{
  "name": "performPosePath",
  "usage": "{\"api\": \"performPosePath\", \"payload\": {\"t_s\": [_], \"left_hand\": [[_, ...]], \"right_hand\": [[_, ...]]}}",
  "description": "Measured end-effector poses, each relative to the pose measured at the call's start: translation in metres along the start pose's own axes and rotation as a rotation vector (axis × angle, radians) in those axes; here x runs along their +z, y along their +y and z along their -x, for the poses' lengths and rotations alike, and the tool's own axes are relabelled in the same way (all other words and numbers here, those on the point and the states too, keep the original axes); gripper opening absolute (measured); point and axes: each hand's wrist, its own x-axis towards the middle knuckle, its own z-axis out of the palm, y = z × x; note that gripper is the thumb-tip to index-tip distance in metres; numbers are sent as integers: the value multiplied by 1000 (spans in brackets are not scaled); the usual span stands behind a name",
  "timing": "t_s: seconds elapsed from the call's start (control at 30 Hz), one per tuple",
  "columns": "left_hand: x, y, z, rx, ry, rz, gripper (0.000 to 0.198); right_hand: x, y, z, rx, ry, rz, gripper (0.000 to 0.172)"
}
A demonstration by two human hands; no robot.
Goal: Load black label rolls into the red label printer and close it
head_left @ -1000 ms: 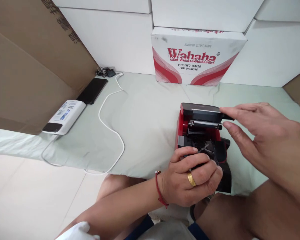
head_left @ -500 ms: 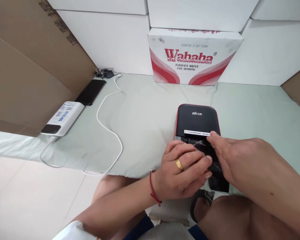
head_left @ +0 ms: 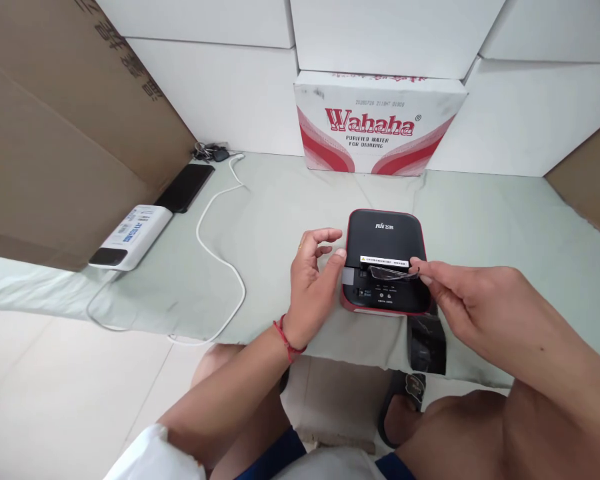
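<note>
Right of centre in the frame, a black device with a red rim (head_left: 385, 235) sits on the pale green cloth (head_left: 280, 213). From the right of the frame, the right hand (head_left: 480, 300) pinches one end of a thin glossy strip (head_left: 387, 274) between thumb and forefinger, over the device's slot. Near the centre, the left hand (head_left: 311, 283) grips nothing, thumb and curled fingers parted; whether its thumb touches the device's left edge is hard to tell. A dark film piece (head_left: 427, 343) lies at lower right, by the cloth's front edge.
</note>
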Motion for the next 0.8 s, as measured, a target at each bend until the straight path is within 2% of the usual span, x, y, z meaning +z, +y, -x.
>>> {"api": "performPosePath", "payload": {"t_s": [0.13, 0.33, 0.47, 0.57, 0.7, 0.8], "left_hand": [[-2, -5, -7, -98, -16, 95, 31], [1, -5, -15, -270, -138, 292, 60], [-4, -8, -24, -347, -203, 372, 91], [-11, -11, -30, -444, -259, 389, 111], [-17, -12, -33, -456, -299, 368, 113], [-17, -13, -31, -436, -306, 358, 111]], "right_hand": [[-4, 5, 1, 35, 1, -79, 42], [-6, -5, -4, 32, -59, 34, 41], [-10, -13, -6, 52, -66, 42, 40], [-11, -8, -7, 53, -97, 9, 42], [-9, 6, -8, 8, -112, -25, 39], [-8, 7, -8, -43, -42, -60, 39]]}}
